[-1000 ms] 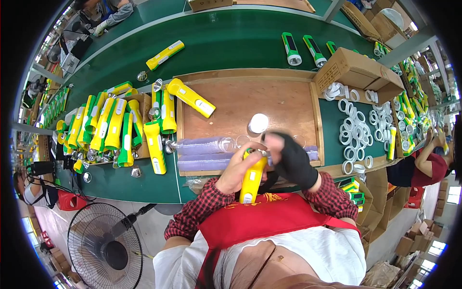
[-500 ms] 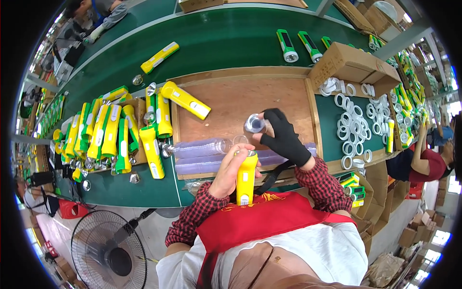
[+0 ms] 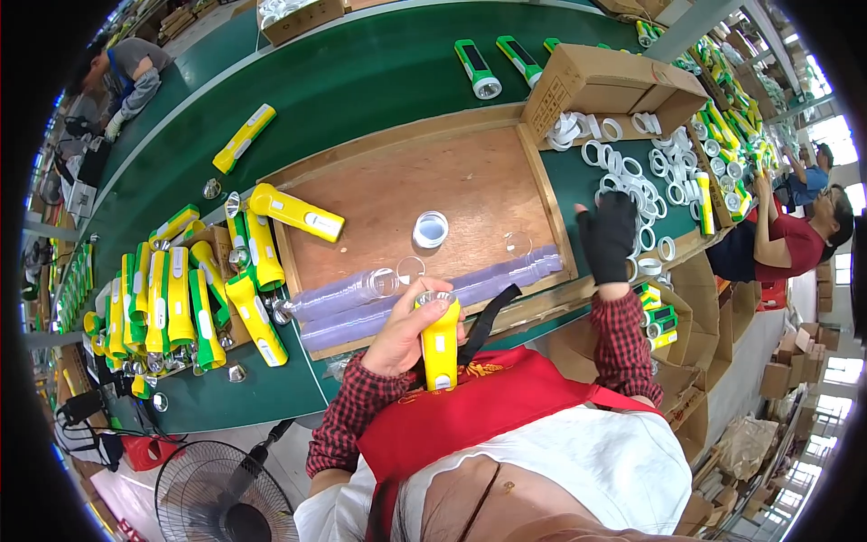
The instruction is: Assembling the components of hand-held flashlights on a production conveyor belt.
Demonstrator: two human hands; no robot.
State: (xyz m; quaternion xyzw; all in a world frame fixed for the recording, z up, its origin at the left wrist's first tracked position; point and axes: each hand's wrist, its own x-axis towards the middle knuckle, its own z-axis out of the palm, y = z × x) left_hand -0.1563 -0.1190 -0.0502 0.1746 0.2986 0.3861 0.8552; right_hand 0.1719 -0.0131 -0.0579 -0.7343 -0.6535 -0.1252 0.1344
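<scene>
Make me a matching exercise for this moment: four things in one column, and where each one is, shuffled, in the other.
Things
1. Left hand
2. Right hand
3. White tub
4. Clear, purple-tinted stacks

Places
A. On the bare board of the wooden tray
B. Along the near side of the tray
C. Around a yellow flashlight
D. At the left edge of the loose white rings

Pairs: 1-C, 2-D, 3-A, 4-B

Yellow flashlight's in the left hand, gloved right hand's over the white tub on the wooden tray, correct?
No: the head view shows the gloved right hand at the white rings, not over the white tub. The yellow flashlight is in the left hand and the tub on the wooden tray.
</scene>
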